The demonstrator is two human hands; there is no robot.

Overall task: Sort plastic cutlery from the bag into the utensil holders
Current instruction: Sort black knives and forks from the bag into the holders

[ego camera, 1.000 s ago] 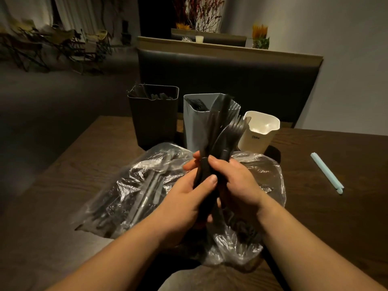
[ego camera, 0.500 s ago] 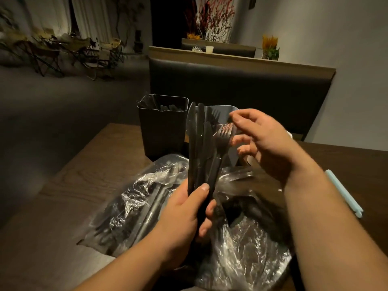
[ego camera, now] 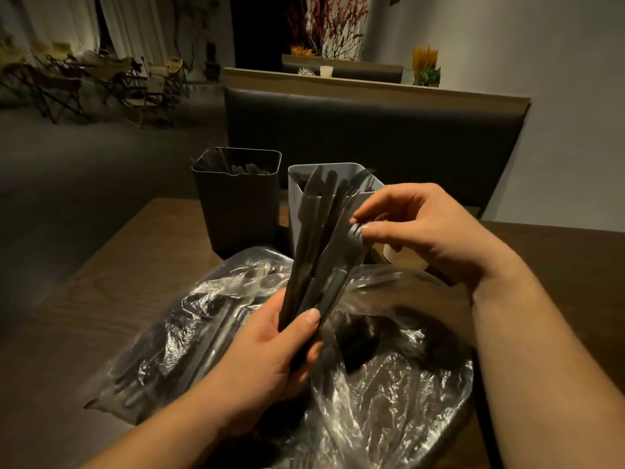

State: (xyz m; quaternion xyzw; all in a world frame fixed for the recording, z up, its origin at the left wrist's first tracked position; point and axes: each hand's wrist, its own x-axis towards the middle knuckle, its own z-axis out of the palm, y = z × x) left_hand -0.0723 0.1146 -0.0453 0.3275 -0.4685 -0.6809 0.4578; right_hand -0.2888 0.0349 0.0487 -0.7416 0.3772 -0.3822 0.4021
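Observation:
My left hand [ego camera: 270,350] grips the handles of a bundle of black plastic cutlery [ego camera: 318,245], knives and forks fanned upward over the clear plastic bag [ego camera: 389,384]. My right hand [ego camera: 416,231] pinches the head of a black fork [ego camera: 355,231] at the bundle's right side. Behind the bundle stand a black holder [ego camera: 236,211] with dark cutlery in it and a grey holder [ego camera: 297,198] that also holds some. A white holder [ego camera: 402,258] is mostly hidden behind my right hand.
The bag lies on a dark wooden table [ego camera: 135,265] and still holds more dark cutlery at its left. A dark upholstered bench back [ego camera: 372,130] rises behind the holders. Chairs stand across the room at far left.
My right hand left the handles, rose to the fork's head and now pinches it. The bundle has tilted to the right in my left hand.

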